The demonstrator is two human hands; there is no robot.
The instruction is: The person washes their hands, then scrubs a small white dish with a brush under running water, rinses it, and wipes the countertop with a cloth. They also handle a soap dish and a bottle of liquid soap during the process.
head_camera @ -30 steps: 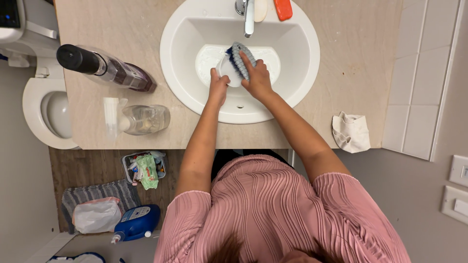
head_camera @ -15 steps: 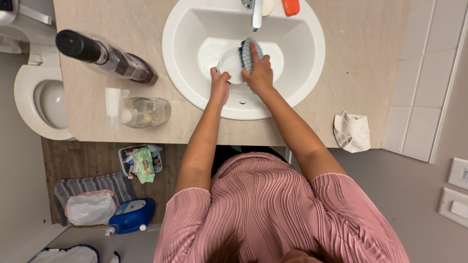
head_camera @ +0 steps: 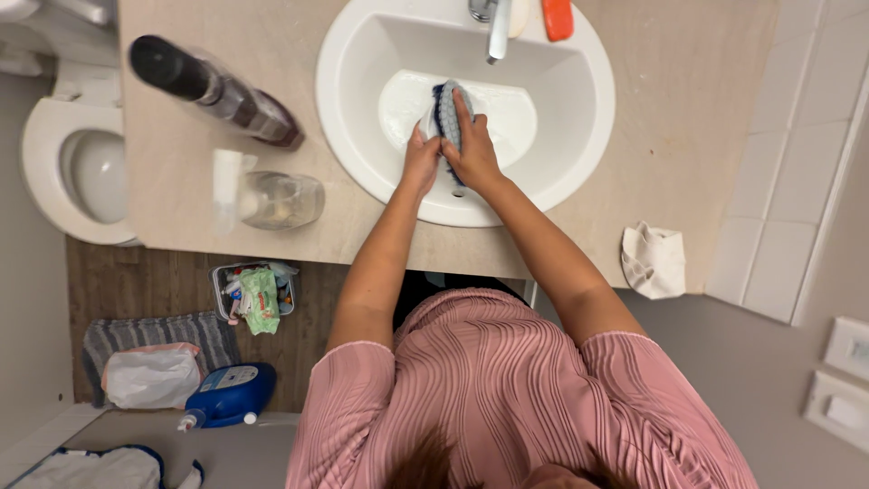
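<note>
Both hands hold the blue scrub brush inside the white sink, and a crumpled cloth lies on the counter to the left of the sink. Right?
Not quite. In the head view the crumpled cloth lies on the counter to the right of the sink. Both hands, left and right, do hold the brush there.

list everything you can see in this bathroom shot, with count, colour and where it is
scrub brush: 1, blue and grey, in the sink, between both hands
sink: 1, white, set in the counter
faucet: 1, chrome, back of the sink
orange item: 1, orange, sink rim right of the faucet
counter: 1, beige, around the sink
dark bottle: 1, purple with black cap, counter left of the sink
clear bottle: 1, clear, counter front left
cloth: 1, off-white, crumpled at counter front right
toilet: 1, white, far left
small bin: 1, clear, full, on the floor
blue jug: 1, blue, on the floor
striped mat: 1, grey, on the floor
left hand: 1, on the brush
right hand: 1, on top of the brush
</note>
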